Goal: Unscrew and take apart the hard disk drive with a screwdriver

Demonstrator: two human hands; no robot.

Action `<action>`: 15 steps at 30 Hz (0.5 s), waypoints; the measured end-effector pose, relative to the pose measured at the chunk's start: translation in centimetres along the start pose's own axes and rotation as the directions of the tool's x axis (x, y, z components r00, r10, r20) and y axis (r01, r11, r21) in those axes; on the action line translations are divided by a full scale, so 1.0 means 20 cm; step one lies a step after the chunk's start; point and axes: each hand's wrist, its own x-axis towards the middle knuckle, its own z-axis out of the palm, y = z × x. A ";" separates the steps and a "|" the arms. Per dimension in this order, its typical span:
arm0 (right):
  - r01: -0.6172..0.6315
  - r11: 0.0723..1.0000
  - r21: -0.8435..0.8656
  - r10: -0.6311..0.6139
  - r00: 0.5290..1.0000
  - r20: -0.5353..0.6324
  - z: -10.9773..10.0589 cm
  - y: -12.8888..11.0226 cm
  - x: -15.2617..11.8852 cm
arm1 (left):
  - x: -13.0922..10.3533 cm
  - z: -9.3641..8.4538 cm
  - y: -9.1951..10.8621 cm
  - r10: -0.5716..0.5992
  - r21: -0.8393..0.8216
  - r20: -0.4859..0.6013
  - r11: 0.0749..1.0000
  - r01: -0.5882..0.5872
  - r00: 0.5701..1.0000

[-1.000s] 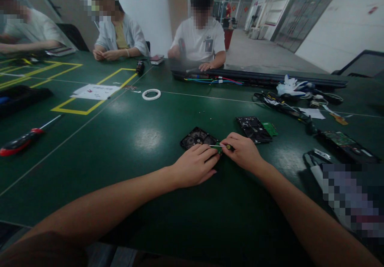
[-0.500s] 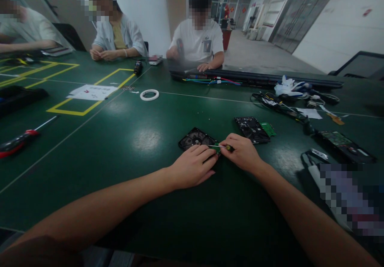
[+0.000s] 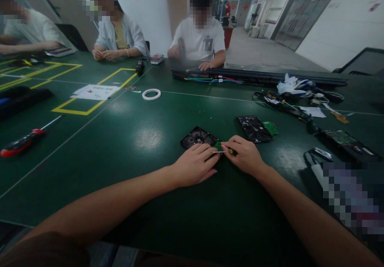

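Observation:
A black hard drive (image 3: 196,136) with a small green circuit board (image 3: 218,145) at its right corner lies on the dark green table. My left hand (image 3: 196,165) rests over the near edge of that drive, fingers bent and pressed onto it. In my right hand (image 3: 244,155) is a small screwdriver (image 3: 232,151) with a dark and yellow handle, pinched between the fingers. Its thin shaft points left, across the fingertips of my left hand. Behind my right hand lies a second black drive (image 3: 255,128), with a green board (image 3: 271,127) sticking out on its right.
A red and black screwdriver (image 3: 24,142) lies at left, a white tape ring (image 3: 151,94) farther back. Cables (image 3: 279,103), gloves (image 3: 292,86) and another drive (image 3: 349,145) are at right. Across the table sit several people, one behind a long black panel (image 3: 264,77).
The screwdriver's shaft has swung nearer to me, off the green board's middle. My right hand has shifted slightly with it. The whole view has moved a little.

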 end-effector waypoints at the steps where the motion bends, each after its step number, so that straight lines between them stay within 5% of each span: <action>1: 0.000 1.000 -0.002 0.000 1.000 0.001 0.00 0.00 0.00 | 0.00 0.00 0.00 0.000 -0.003 0.004 1.000 0.000 1.000; 15: -0.089 0.991 0.100 0.090 0.996 -0.001 -0.03 -0.04 0.02 | 0.00 -0.01 0.00 0.001 -0.009 0.005 1.000 -0.001 1.000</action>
